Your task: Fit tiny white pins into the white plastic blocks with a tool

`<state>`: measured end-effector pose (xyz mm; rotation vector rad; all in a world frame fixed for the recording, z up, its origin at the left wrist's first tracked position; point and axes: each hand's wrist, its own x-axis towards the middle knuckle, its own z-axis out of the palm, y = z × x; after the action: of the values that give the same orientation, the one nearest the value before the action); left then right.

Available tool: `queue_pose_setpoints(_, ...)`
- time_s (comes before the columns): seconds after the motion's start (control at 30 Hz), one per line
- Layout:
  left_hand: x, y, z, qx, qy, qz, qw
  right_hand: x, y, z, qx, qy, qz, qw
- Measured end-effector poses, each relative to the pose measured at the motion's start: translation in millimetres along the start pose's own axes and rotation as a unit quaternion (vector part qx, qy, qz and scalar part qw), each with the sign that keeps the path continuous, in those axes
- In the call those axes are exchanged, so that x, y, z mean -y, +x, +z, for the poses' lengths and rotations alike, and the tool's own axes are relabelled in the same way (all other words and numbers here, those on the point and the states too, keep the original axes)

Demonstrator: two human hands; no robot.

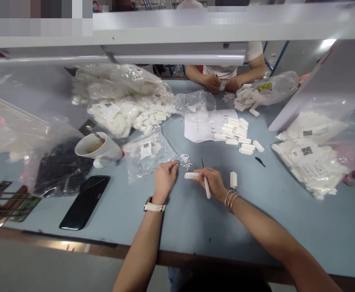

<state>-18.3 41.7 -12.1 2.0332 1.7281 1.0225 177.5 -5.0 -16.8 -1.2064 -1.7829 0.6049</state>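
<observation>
Right hand [214, 183]: white piece [190, 175] (plus slim tool [207, 190]); left hand [164, 180]: near pellets [184, 159].

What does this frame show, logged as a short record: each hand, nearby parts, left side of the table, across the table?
Left hand: beside the small white bits; whether it pinches one is too small to tell
Right hand: holds a dark-tipped tool and the end of a white part
Nearby parts: a pile of white parts, partly on a paper sheet
Left side: black phone, white cup with a spoon
Across: a co-worker's hands, at work
</observation>
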Motion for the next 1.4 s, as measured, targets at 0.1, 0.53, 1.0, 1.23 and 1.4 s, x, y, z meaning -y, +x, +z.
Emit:
queue_pose_setpoints(0.1, -0.1, 0.5, 9.4, 0.001, 0.047, 0.05, 0.998, 0.2, 0.3, 0.0, 0.012, -0.003, 0.009, 1.0)
queue_pose_setpoints(0.53, -22.9, -11.2, -15.1, 0.056, -0.158, -0.063, 0.984, -0.8, -0.3, 0.5, -0.016, 0.035, 0.016, 0.999)
queue_pose_setpoints(1.0, -38.2, -21.2, -6.6, 0.073, -0.099, 0.094, 0.988, 1.1, 1.0, -0.5, -0.018, 0.025, 0.025, 0.999)
queue_pose_setpoints(1.23, -36.9, -23.1, -4.3, 0.06, -0.084, 0.101, 0.99, 1.8, -0.2, 1.1, -0.023, 0.03, 0.016, 0.999)
queue_pose_setpoints(1.4, -38.1, -23.3, -3.1, 0.068, -0.087, 0.074, 0.991, -0.7, -0.7, 2.1, -0.015, -0.008, -0.001, 1.0)
